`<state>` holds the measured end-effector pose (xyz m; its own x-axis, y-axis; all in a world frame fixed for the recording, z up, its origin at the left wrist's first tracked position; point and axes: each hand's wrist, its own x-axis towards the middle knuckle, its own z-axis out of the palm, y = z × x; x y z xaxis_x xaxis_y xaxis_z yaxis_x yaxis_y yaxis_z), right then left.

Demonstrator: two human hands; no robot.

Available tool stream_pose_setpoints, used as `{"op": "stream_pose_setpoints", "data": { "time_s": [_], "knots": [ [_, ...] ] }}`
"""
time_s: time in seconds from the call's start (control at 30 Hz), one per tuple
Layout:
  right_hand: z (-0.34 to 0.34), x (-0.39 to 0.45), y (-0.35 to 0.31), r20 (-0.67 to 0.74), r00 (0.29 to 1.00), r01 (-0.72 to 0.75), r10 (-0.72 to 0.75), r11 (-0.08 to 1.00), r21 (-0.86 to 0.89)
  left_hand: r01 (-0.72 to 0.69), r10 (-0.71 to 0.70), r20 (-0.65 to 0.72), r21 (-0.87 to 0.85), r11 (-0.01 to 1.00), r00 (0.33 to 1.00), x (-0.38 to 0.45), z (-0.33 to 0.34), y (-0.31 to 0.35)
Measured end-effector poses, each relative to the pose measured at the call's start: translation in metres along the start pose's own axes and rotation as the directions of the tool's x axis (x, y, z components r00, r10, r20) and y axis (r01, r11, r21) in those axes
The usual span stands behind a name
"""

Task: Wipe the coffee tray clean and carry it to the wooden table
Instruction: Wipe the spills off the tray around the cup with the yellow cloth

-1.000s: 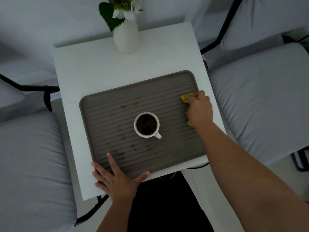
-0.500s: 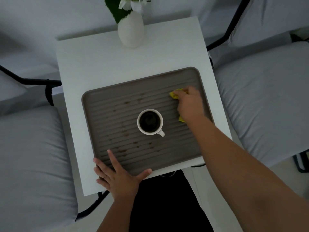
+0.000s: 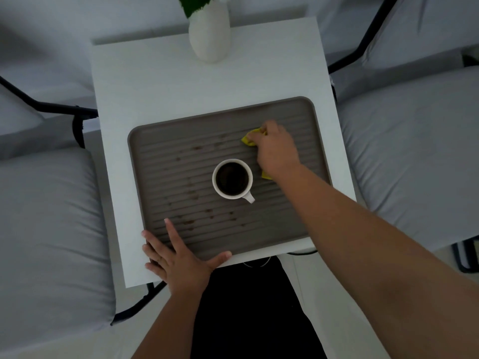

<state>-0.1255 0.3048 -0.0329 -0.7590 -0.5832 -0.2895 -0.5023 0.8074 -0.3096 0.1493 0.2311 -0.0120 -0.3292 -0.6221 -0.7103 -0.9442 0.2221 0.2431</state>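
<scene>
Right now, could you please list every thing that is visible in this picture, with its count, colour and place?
side table: one, white, centre
tray: one, grey-brown, ribbed, on the side table's near half
coffee stains: many, brown, left and near parts of the tray
cup: one, white, dark coffee inside, middle of tray
cloth: one, yellow, under the right hand
vase: one, white, far edge of table, green leaf
chair cushions: grey, both sides
left hand: flat on tray's near left corner
right hand: pressing the cloth

Tray (image 3: 160,141): on the bench (image 3: 155,81), near edge
Cup (image 3: 232,180): mid-tray
Vase (image 3: 209,35): behind tray
Cloth (image 3: 249,141): right of cup
</scene>
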Motion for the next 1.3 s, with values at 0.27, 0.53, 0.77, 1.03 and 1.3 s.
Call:
{"op": "stream_pose_setpoints", "data": {
  "time_s": [0.27, 0.53, 0.77, 1.03, 1.3],
  "knots": [
    [-0.015, -0.001, 0.063, -0.152, 0.948, -0.277, 0.28, 0.96, 0.037, 0.01, -0.01, -0.005, 0.019, 1.0, 1.0, 0.001, 0.0, -0.002],
    [0.002, 0.014, 0.023, -0.046, 0.998, 0.052, -0.047, 0.991, 0.123, 0.016, -0.016, 0.002, 0.016, 1.0, 1.0, 0.001, 0.0, 0.001],
    [0.005, -0.008, 0.038, -0.14, 0.975, -0.156, 0.174, 0.979, 0.132, 0.019, -0.019, -0.002, 0.016, 1.0, 1.0, -0.002, -0.001, 0.002],
    [0.038, -0.097, 0.032, -0.157, 0.987, 0.05, -0.04, 0.997, 0.06, 0.008, -0.008, -0.003, 0.015, 1.0, 1.0, -0.004, -0.003, 0.0],
    [0.029, -0.09, 0.019, -0.133, 0.953, -0.245, 0.273, 0.95, 0.196, 0.019, -0.019, 0.013, 0.031, 0.999, 1.0, -0.002, -0.002, 0.0]
  ]
}}
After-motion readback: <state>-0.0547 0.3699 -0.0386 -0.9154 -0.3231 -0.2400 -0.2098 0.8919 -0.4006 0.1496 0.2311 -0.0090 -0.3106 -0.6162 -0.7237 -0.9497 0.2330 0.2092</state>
